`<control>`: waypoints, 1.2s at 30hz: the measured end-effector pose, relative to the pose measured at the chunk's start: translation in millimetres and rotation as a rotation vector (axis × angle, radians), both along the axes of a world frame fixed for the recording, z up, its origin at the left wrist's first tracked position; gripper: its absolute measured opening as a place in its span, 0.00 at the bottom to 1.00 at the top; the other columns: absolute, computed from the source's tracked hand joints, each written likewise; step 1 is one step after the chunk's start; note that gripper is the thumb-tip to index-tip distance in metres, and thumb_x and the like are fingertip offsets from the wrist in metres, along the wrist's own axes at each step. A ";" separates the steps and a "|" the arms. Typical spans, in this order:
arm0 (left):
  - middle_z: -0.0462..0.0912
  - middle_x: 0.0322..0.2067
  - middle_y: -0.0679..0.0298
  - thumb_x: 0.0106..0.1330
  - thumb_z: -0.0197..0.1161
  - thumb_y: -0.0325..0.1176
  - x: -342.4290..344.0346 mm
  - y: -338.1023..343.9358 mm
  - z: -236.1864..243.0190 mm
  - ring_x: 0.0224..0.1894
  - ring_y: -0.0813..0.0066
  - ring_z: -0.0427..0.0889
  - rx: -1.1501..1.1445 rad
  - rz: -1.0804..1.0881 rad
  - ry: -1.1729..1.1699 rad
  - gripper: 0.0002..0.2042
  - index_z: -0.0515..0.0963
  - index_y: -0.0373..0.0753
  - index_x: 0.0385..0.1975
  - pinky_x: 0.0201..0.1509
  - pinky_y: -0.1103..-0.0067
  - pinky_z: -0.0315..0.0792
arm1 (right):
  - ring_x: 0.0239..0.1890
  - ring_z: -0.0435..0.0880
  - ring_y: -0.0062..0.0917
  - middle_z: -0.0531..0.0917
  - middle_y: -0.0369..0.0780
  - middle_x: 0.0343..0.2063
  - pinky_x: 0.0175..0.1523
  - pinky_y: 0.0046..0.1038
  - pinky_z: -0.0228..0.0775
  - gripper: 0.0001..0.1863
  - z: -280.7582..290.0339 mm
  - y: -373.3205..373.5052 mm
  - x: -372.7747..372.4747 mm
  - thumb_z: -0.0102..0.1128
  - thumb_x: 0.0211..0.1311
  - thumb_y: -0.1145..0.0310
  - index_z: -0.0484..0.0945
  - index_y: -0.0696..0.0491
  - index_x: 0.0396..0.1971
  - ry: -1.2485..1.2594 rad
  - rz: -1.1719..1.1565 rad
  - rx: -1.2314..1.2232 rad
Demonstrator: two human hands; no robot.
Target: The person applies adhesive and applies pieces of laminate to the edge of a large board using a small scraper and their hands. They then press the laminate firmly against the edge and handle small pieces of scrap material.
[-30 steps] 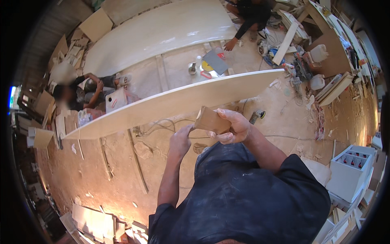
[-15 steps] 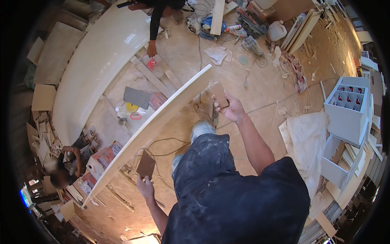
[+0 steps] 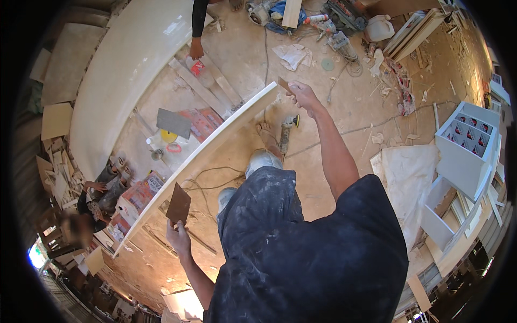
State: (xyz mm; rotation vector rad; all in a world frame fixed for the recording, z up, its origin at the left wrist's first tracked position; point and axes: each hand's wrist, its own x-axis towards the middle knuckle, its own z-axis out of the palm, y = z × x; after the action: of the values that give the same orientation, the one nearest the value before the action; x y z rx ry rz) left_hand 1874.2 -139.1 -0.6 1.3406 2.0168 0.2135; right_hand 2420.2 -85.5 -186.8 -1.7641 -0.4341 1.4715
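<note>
My right hand (image 3: 305,98) is closed on a small brown piece (image 3: 284,83), probably sandpaper, at the upper end of a long white board (image 3: 215,145) that slants down to the left. Lower left, my left hand (image 3: 177,237) grips a larger brown rectangle (image 3: 179,204), held upright just beside that board. Under the board's upper end are my bare foot (image 3: 266,132) and a tool with a yellow round head (image 3: 292,120). Cables (image 3: 226,167) lie on the floor below the board.
Co-workers show as a hand (image 3: 196,49) at top and a crouching person (image 3: 105,196) at left. A large white panel (image 3: 118,81), grey sheet (image 3: 173,124), power tools (image 3: 344,19), jugs (image 3: 379,28), wood offcuts (image 3: 409,35) and a white compartmented box (image 3: 466,151) surround me.
My hands, together on the brown material a second ago, are now apart, each with a piece. My right hand has risen to the board's end; the view has swung round to the right.
</note>
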 end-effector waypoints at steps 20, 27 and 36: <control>0.80 0.37 0.56 0.66 0.53 0.23 49.9 1.5 -23.0 0.31 0.74 0.81 -0.027 0.061 -0.025 0.15 0.71 0.29 0.52 0.31 0.80 0.78 | 0.26 0.68 0.17 0.78 0.34 0.34 0.29 0.21 0.64 0.22 5.8 21.7 22.1 0.48 0.69 0.53 0.76 0.49 0.56 -0.021 0.253 -0.101; 0.82 0.37 0.53 0.65 0.55 0.24 51.4 5.8 -27.0 0.29 0.72 0.82 0.018 0.031 -0.015 0.15 0.72 0.27 0.51 0.31 0.79 0.79 | 0.26 0.71 0.17 0.79 0.36 0.36 0.27 0.20 0.63 0.21 -1.3 18.9 30.5 0.48 0.69 0.54 0.76 0.51 0.54 -0.065 0.229 -0.100; 0.83 0.35 0.55 0.64 0.55 0.24 56.3 10.9 -28.5 0.28 0.73 0.82 0.052 0.024 -0.019 0.15 0.73 0.29 0.50 0.30 0.79 0.77 | 0.28 0.72 0.19 0.78 0.35 0.33 0.29 0.21 0.64 0.21 9.9 25.2 37.2 0.49 0.67 0.55 0.76 0.50 0.53 -0.067 0.354 -0.137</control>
State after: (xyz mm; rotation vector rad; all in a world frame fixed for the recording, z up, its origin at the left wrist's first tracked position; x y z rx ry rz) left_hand 1930.5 -128.2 -29.1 1.3413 2.0253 0.2900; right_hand 2457.4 -60.4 -176.9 -1.9203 -0.7251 1.7224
